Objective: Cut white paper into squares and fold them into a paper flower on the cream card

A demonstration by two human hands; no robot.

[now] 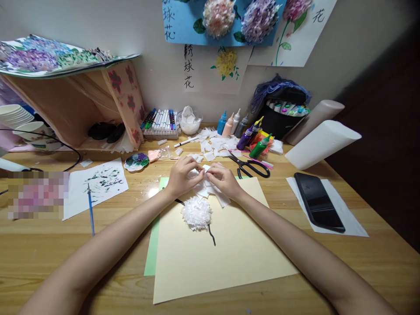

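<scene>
My left hand (184, 177) and my right hand (225, 178) meet above the far edge of a cream paper sheet (236, 253). Both have their fingertips pinched on a small piece of white tissue paper (206, 169). More white tissue pieces (223, 199) lie on the sheet just below the hands. Closer to me, a fluffy white paper flower (197, 213) sits on the sheet, with a black painted stem (211, 236) running from its lower right. Another short black line shows at its upper left, partly hidden by my left wrist.
Black-handled scissors (249, 167) lie right of my hands. Behind are scattered paper scraps (216, 142), paint bottles (226, 124), markers (160, 120) and a bowl (190, 122). A phone (318, 201) lies at right; a brush (90, 210) and a paint palette (136, 162) are at left.
</scene>
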